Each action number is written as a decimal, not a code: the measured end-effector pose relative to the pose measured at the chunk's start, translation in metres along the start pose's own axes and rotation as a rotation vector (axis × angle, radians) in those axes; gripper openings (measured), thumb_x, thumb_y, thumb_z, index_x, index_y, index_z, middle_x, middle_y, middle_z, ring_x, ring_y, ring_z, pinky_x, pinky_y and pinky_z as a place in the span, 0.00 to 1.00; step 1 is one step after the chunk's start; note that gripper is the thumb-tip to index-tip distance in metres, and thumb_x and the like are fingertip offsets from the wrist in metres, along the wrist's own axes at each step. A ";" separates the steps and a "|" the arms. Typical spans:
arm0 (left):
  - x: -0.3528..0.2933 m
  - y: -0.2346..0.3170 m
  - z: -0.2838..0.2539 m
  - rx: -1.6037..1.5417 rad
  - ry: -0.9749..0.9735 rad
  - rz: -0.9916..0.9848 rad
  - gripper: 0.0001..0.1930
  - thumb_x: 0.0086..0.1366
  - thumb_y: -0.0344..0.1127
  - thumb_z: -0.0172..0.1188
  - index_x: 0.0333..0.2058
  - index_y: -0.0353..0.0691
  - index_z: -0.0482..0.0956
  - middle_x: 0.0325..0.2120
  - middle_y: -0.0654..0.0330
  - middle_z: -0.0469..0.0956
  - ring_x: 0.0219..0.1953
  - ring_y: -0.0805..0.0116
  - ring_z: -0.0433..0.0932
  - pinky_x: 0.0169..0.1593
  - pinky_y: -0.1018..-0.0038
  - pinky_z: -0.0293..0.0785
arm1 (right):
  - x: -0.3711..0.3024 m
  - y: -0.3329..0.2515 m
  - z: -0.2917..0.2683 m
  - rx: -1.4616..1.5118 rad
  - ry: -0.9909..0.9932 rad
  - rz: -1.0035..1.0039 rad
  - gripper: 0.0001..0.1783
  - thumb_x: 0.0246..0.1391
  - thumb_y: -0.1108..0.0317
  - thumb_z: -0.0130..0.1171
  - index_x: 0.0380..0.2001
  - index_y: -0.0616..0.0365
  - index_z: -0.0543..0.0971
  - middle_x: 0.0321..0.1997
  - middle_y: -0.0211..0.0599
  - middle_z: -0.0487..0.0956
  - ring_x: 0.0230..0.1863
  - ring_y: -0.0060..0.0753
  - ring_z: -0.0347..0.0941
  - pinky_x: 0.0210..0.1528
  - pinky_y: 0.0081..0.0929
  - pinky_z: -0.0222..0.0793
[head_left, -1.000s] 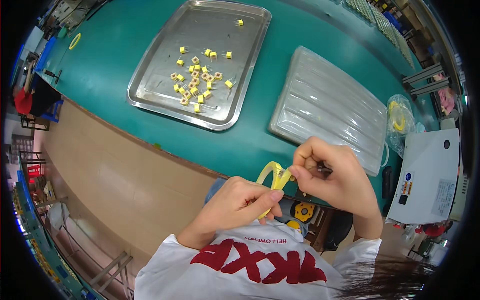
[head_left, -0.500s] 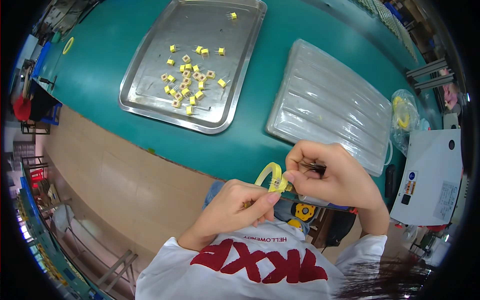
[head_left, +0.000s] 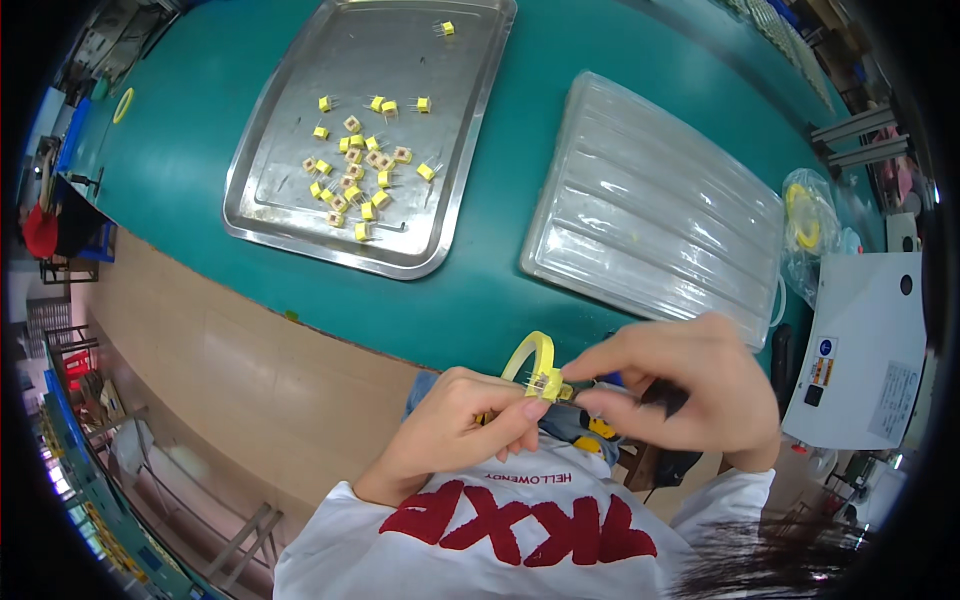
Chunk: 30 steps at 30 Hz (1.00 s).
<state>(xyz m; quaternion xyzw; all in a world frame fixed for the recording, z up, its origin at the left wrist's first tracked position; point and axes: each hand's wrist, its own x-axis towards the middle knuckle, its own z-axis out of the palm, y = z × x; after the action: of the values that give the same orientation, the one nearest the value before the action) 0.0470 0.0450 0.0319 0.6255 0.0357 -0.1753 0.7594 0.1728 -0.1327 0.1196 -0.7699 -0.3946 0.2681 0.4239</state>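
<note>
Above my lap, at the table's front edge, my left hand [head_left: 470, 415] pinches a small yellow component [head_left: 540, 383] with thin metal pins between thumb and fingers. A roll of yellow tape [head_left: 541, 345] stands just behind the component, touching or very close to it. My right hand [head_left: 695, 385], partly smeared by motion, reaches in from the right. Its index fingertip is at the component's right side, with the thumb a little lower and apart. Within its curled other fingers sits a dark tool [head_left: 660, 394], whose kind I cannot make out.
A metal tray [head_left: 445, 215] holds several small yellow components with pins. Right of it lies a clear plastic-wrapped pack [head_left: 650, 210]. A plastic bag with yellow rings [head_left: 805, 220] and a white machine [head_left: 862, 350] stand at the right. Another yellow ring [head_left: 123, 105] lies far left.
My right hand has moved slightly right and down, its index finger and thumb spreading from a pinch. The left hand keeps hold of the component. The view has shifted slightly.
</note>
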 end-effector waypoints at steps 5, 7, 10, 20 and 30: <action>0.001 0.002 -0.001 -0.002 -0.004 0.005 0.19 0.68 0.37 0.53 0.20 0.32 0.79 0.13 0.61 0.76 0.13 0.77 0.74 0.19 0.80 0.67 | -0.003 -0.006 0.008 -0.130 0.000 -0.047 0.11 0.43 0.75 0.67 0.34 0.58 0.81 0.20 0.32 0.76 0.18 0.29 0.73 0.20 0.23 0.66; 0.001 0.001 -0.001 -0.011 -0.015 -0.011 0.19 0.68 0.37 0.53 0.20 0.33 0.80 0.13 0.61 0.76 0.13 0.77 0.73 0.19 0.81 0.67 | -0.003 -0.007 0.009 -0.225 0.005 -0.071 0.13 0.41 0.74 0.68 0.34 0.57 0.79 0.20 0.32 0.76 0.18 0.31 0.72 0.20 0.24 0.66; 0.000 -0.001 -0.003 -0.001 -0.011 -0.002 0.18 0.68 0.36 0.53 0.20 0.33 0.80 0.13 0.61 0.76 0.13 0.77 0.73 0.19 0.80 0.67 | 0.001 -0.009 0.008 -0.329 -0.019 -0.101 0.14 0.41 0.71 0.68 0.35 0.55 0.78 0.20 0.31 0.76 0.19 0.33 0.73 0.19 0.25 0.66; 0.003 0.000 -0.005 -0.017 -0.030 -0.025 0.18 0.67 0.35 0.54 0.19 0.33 0.79 0.13 0.62 0.77 0.14 0.77 0.73 0.19 0.80 0.67 | 0.016 0.011 -0.004 -0.186 -0.254 -0.070 0.15 0.41 0.66 0.66 0.35 0.58 0.79 0.22 0.32 0.78 0.21 0.33 0.75 0.21 0.24 0.68; 0.004 -0.005 -0.007 0.020 -0.052 0.011 0.18 0.67 0.36 0.54 0.19 0.34 0.79 0.13 0.61 0.77 0.14 0.76 0.74 0.19 0.79 0.68 | 0.021 0.019 -0.006 0.050 -0.327 0.014 0.10 0.50 0.68 0.64 0.34 0.63 0.81 0.23 0.38 0.78 0.20 0.31 0.74 0.22 0.23 0.67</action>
<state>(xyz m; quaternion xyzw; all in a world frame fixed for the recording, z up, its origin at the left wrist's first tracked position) 0.0508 0.0501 0.0246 0.6285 0.0105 -0.1876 0.7548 0.1960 -0.1237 0.1040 -0.7078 -0.4463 0.4025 0.3711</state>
